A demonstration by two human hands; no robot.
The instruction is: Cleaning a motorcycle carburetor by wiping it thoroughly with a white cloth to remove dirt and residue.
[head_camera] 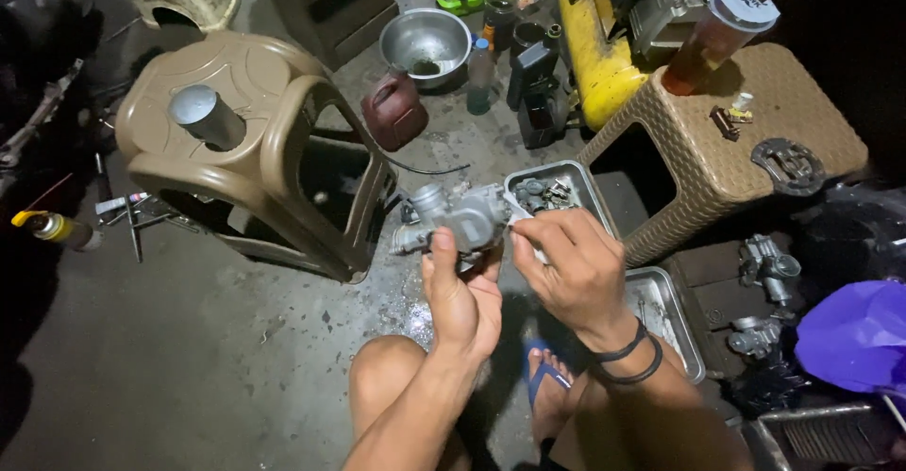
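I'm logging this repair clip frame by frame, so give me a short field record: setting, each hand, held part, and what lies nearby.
setting: concrete floor, person seated low, seen from above
left hand: grips the grey carburetor from below
right hand: pinches at the carburetor's right side; black bands on wrist
behind hands: metal tray with small parts
left: tan plastic stool on its side
right: woven brown stool bearing a lidded drink cup
back: steel bowl

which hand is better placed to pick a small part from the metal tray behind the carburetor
Right. The right hand pinches only lightly at the carburetor and sits next to the metal tray, while the left hand grips and supports the carburetor from below.
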